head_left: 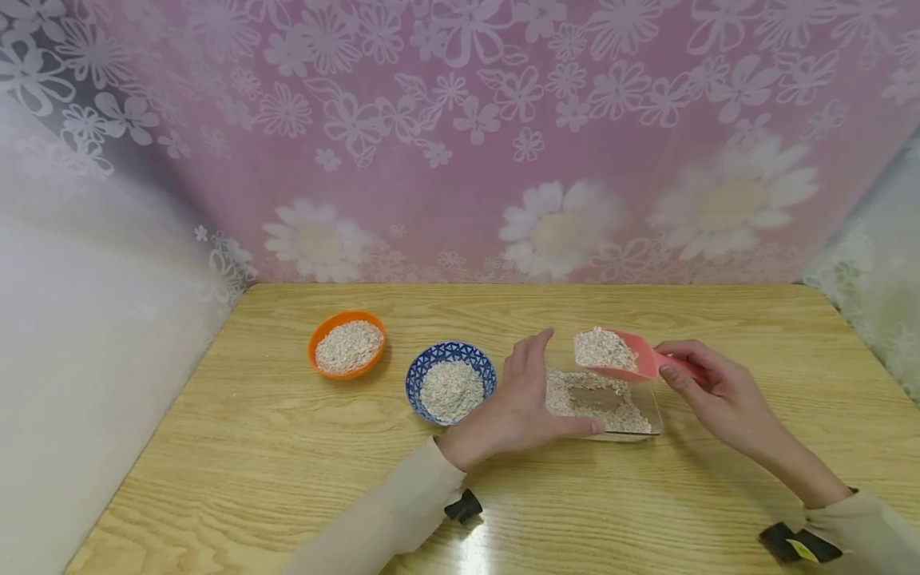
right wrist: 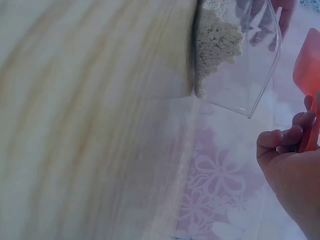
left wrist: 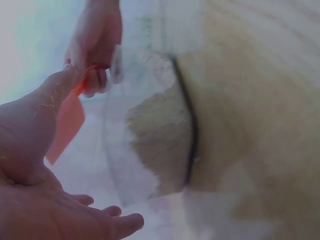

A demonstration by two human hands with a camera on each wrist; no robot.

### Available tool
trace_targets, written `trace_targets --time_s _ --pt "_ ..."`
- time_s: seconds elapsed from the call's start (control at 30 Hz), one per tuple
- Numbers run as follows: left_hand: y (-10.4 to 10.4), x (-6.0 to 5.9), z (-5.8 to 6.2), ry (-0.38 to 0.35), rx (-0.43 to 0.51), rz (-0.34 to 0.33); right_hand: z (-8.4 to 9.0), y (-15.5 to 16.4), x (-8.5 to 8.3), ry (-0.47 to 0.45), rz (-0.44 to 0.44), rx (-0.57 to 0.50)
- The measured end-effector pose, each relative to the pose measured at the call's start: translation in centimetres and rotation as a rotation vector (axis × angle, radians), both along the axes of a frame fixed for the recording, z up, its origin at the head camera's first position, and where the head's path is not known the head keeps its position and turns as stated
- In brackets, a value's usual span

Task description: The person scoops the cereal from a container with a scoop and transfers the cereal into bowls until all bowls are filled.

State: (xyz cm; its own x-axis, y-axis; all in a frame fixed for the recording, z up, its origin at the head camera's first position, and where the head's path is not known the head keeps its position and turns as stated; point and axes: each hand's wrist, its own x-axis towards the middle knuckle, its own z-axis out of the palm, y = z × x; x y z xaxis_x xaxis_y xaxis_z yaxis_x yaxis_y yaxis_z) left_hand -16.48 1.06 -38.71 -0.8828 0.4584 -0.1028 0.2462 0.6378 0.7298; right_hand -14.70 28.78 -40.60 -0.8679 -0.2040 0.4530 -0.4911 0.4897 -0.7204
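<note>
two hands over a wooden counter, three vessels of pale flaky grain along it. right hand, grip curled and pinched round the handle of a pink scoop, heaped with grain and held level just above the far end of a clear container. clear container on the counter, right of centre, flakes spread across its floor with a bare patch in the middle. left hand flat against the container's near-left wall, fingers straight and together, thumb stretched along the front edge; grip spread wide, nothing clasped. blue patterned bowl of grain just beside the left hand, to its left. orange bowl of grain farther left and a little farther back, apart from the blue one. pink flowered curtain behind the counter. dark wrist straps at both cream sleeves. right wrist view: container's clear wall with grain piled inside, fingers wrapped on the scoop handle. left wrist view blurred, scoop visible beyond the thumb.
</note>
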Motion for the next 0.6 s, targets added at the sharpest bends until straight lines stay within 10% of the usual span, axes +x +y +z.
trace_targets --time_s 0.6 --pt "-7.8 -2.0 1.0 0.129 0.106 -0.009 0.9 -1.9 -1.0 0.054 0.016 -0.005"
